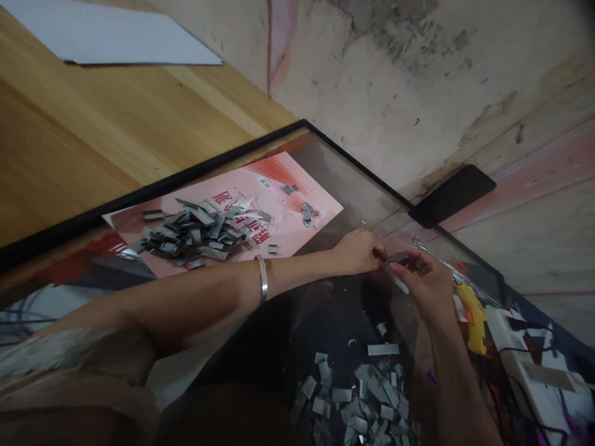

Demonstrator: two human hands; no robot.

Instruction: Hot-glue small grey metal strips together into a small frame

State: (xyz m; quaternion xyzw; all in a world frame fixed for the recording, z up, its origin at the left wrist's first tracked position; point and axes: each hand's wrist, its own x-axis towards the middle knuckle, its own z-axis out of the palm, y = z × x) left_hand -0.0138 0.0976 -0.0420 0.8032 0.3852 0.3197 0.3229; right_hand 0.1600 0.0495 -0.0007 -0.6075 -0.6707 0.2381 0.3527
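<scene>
While the left hand point(357, 253) pinches one end of a small grey piece point(396, 256) between thumb and fingers, the right hand point(425, 279) grips its other end with thumb and fingertips, so that the two hands nearly meet above the glass-topped desk point(341, 158). What the piece is made of is too small to tell, and the left fingers partly cover it. A silver bangle point(263, 279) circles the left wrist. Beyond the left forearm, a heap of grey strips point(195, 232) lies on a pink printed sheet point(320, 198), with a few separate bits near the sheet's far end. Nearer the body, between the two forearms, a second, looser heap of grey pieces point(362, 396) is scattered over the dark glass. Beside the right forearm are a yellow glue gun point(475, 319) and a white power strip point(515, 356) with cables. A black flat panel point(455, 192) sits at the desk's far edge, against the stained wall point(418, 93). On the wood-grained surface point(116, 111) to the left lies white paper point(116, 34).
</scene>
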